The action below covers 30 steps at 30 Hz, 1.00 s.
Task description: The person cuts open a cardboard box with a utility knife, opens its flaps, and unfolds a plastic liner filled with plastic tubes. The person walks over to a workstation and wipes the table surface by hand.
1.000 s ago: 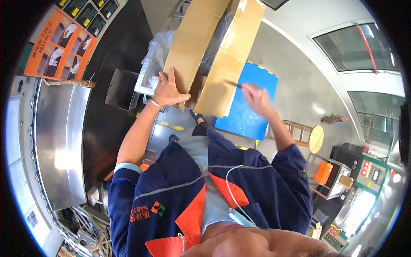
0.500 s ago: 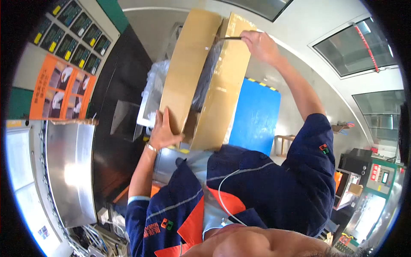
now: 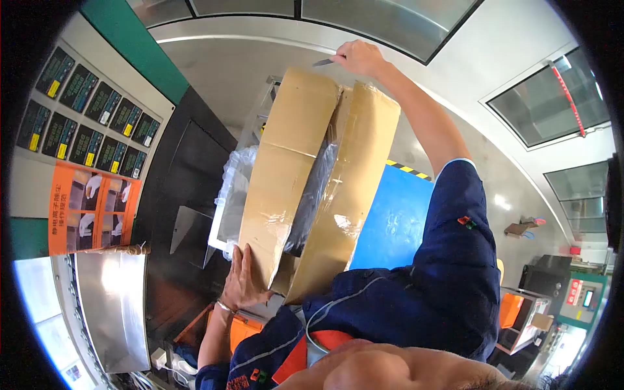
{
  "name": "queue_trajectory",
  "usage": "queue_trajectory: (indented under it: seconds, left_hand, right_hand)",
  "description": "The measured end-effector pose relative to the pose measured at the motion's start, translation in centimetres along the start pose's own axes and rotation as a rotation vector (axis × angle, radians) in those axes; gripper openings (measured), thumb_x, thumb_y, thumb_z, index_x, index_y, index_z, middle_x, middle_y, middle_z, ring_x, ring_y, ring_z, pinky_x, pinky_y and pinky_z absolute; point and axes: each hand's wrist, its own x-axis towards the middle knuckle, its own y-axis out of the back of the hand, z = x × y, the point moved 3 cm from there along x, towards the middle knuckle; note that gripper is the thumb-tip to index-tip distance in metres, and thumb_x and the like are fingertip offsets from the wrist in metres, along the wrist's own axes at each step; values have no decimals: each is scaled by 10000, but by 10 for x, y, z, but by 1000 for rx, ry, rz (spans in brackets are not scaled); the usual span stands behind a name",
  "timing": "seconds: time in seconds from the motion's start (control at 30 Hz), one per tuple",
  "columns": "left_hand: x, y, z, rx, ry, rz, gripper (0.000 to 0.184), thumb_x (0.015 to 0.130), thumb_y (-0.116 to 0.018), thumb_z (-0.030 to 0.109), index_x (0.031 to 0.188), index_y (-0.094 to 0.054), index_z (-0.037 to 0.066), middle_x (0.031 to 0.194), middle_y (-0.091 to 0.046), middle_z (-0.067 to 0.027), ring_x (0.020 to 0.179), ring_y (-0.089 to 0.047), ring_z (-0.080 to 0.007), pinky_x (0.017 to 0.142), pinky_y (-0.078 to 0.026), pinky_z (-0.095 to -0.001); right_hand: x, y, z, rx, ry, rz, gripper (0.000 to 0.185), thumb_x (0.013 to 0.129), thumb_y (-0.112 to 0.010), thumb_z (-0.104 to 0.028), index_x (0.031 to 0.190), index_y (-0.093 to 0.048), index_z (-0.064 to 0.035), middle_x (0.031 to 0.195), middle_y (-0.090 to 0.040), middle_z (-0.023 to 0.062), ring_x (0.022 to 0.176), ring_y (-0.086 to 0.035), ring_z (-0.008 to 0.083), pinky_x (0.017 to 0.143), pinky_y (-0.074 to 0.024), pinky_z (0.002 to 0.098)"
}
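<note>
A long cardboard box (image 3: pixel 279 175) stands in front of me, its two top flaps parted along a lengthwise gap. Dark wrapped contents (image 3: pixel 315 201) show inside the gap under clear plastic. My left hand (image 3: pixel 244 286) lies against the near left corner of the box, fingers stretched out on the cardboard. Beyond the far end of the box, my right hand (image 3: pixel 359 58) is closed around a knife (image 3: pixel 322 62). The blade points left and is clear of the cardboard; its handle is mostly hidden in my fingers.
Clear plastic wrapping (image 3: pixel 237 175) sits left of the box, above a dark surface. A blue panel (image 3: pixel 396 214) with a yellow-black striped edge lies to the right. An orange instruction sheet (image 3: pixel 94 208) hangs at left. An orange bin (image 3: pixel 244 333) is below my left hand.
My right hand has lifted the knife off the box's far end and moved it left and away from me. The flaps are parted wider at the far end. The left hand stays at the near corner.
</note>
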Motion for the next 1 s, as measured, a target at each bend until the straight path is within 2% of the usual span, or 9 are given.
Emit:
queue_trajectory:
  seconds: [0.1,0.3,0.4,0.5,0.6,0.8,0.9,0.97,1.0]
  left_hand:
    - [1,-2,-1,-22,59,-37,1247,470,-798,320,1394,-52,-58,1340,-122,-447,1282,-192,-526,1061,-261,-453]
    - [3,-6,-3,-3,43,-33,1256,454,-797,327,1398,-62,-56,1354,-127,-429,1303,-154,-510,1081,-222,-443]
    - [2,-5,-1,-16,49,-24,1248,448,-796,335,1395,-86,-60,1355,-130,-427,1301,-162,-509,1079,-228,-444]
    - [1,-8,-4,6,37,-4,1245,441,-796,347,1391,-104,-63,1357,-138,-421,1299,-175,-507,1076,-236,-442]
    - [1,-8,-6,28,36,-8,1244,437,-797,348,1390,-110,-62,1358,-151,-415,1296,-190,-505,1073,-246,-439]
    - [0,-8,-9,43,-39,36,1246,426,-800,332,1386,-116,-72,1362,-175,-397,1301,-198,-488,1072,-255,-438]
    - [3,-5,-3,27,-32,24,1228,425,-798,312,1385,-136,-75,1386,-187,-356,1317,-192,-457,1076,-257,-424]
    - [2,-2,-2,9,16,10,1215,426,-795,297,1383,-146,-77,1393,-204,-338,1327,-191,-433,1078,-260,-412]
    - [2,10,-3,-99,18,-30,1186,437,-790,265,1380,-155,-77,1382,-250,-322,1316,-235,-415,1071,-277,-397]
  right_hand:
    - [8,-1,-8,38,-25,-93,357,870,-480,-472,982,-681,-199,885,-666,70,879,-623,282,776,-492,443]
    - [19,-19,-7,40,79,-18,345,864,-486,-470,953,-691,-208,896,-664,84,853,-623,295,761,-497,442]
    - [22,-22,-7,44,65,-59,340,861,-489,-465,947,-693,-206,871,-665,88,826,-624,302,752,-500,439]
    - [22,-21,-11,51,153,26,331,864,-488,-450,934,-695,-202,817,-661,102,800,-625,306,723,-503,435]
    - [22,-18,-13,51,203,-4,322,865,-489,-437,913,-696,-196,756,-653,111,756,-622,315,692,-498,438]
    - [3,-8,5,-128,372,-62,337,875,-482,-405,775,-680,-151,674,-633,119,671,-601,327,627,-481,448]
    - [-21,-1,30,-90,445,-20,329,861,-525,-343,665,-632,-101,581,-588,112,583,-569,322,561,-451,406]
    - [-35,-2,43,-184,488,-37,316,852,-544,-320,632,-610,-104,562,-574,96,566,-563,303,556,-447,388]
    - [-41,-4,48,-226,507,-42,312,848,-553,-308,615,-599,-105,552,-568,88,557,-560,294,553,-445,378]
